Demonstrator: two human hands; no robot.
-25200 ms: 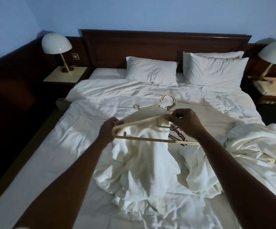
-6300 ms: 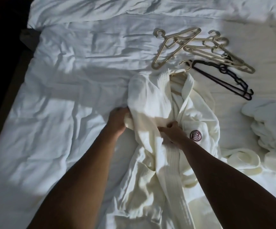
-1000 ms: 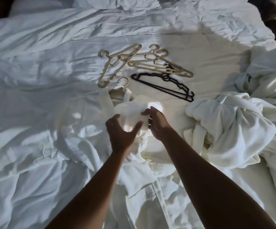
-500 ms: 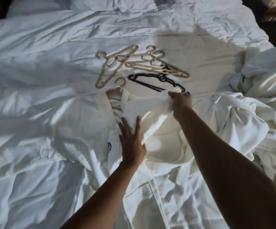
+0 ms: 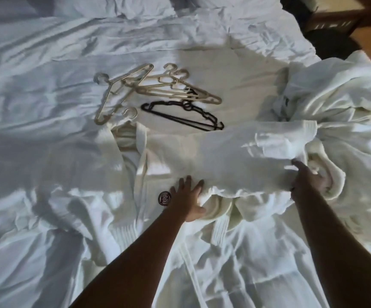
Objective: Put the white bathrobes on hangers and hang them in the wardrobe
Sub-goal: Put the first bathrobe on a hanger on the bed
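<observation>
A white bathrobe [image 5: 122, 165] lies spread on the bed, a round dark logo on its chest. A beige hanger hook [image 5: 130, 112] sticks out above its collar. The robe's sleeve [image 5: 224, 161] stretches to the right across the bed. My left hand [image 5: 187, 200] rests flat on the robe below the sleeve, fingers straight. My right hand [image 5: 309, 177] grips the sleeve's far end. Several loose beige hangers [image 5: 157, 87] and a black hanger [image 5: 184, 115] lie beyond the robe.
A heap of more white bathrobes [image 5: 335, 92] is piled at the right of the bed. Rumpled white bedding [image 5: 24, 107] covers the left side. Pillows [image 5: 135, 7] lie at the top. A dark wooden nightstand [image 5: 344, 16] stands at the upper right.
My right hand has drawn the sleeve out to the right, from near the black hanger to the bed's right side. My left hand stays flat on the robe.
</observation>
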